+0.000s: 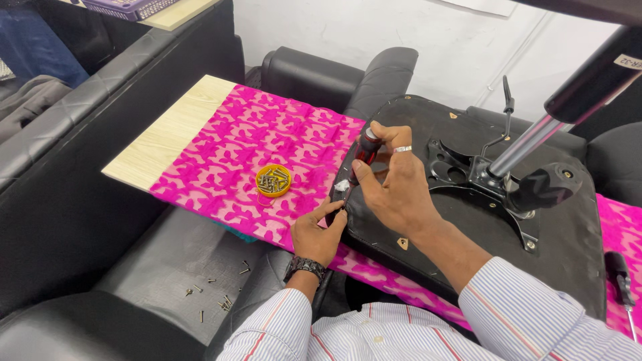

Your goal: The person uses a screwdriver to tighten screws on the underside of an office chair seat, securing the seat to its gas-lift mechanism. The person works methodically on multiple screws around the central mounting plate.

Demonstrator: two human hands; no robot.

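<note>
You are driving a screw at the left edge of the upturned chair seat [468, 220] lying on the pink-clothed bench [221, 160], your right hand [394, 187] wrapped shut around the red-and-black screwdriver [364, 155], left hand [317, 234] fingers pinching its tip, so keep the shaft upright while pressing straight down.

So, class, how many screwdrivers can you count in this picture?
2. One screwdriver with a red-and-black handle is in the right hand, its tip beside the left hand at the seat base's edge. A second screwdriver lies at the far right. Others may be hidden.
</note>
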